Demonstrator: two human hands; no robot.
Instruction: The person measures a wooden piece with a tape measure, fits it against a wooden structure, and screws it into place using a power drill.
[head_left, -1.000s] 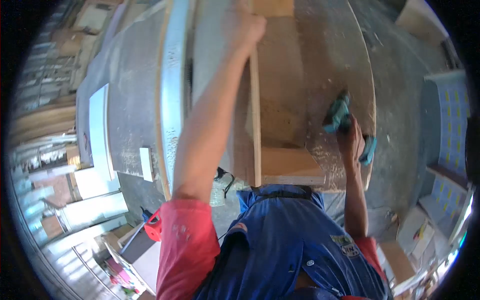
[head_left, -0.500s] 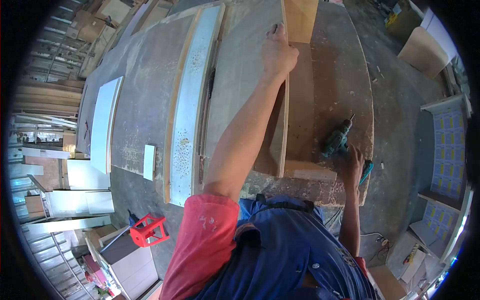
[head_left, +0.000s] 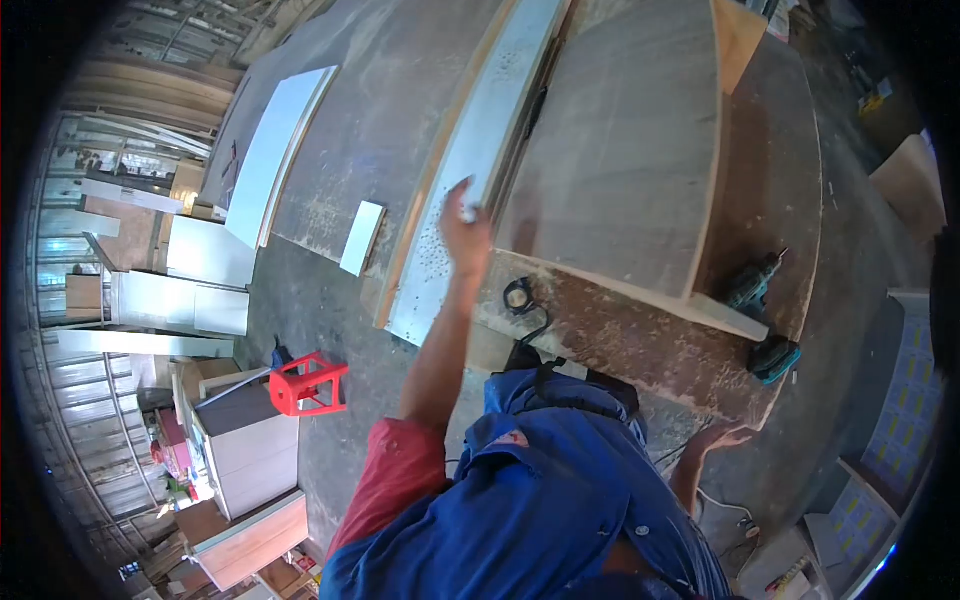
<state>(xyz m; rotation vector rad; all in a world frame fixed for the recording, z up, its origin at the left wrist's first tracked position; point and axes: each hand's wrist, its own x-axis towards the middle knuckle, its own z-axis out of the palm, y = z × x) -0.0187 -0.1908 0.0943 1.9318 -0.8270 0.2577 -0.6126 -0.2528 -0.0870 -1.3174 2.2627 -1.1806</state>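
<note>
Cordless drill now lies released on the tabletop, near right; the right hand has an open, empty grip, the left hand half-open, apparently empty, over the white board.

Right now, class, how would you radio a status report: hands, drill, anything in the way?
Left hand open over white strip; right hand open by bench corner. Drill lying on bench, in neither hand. Wooden panel close beside it.
</note>
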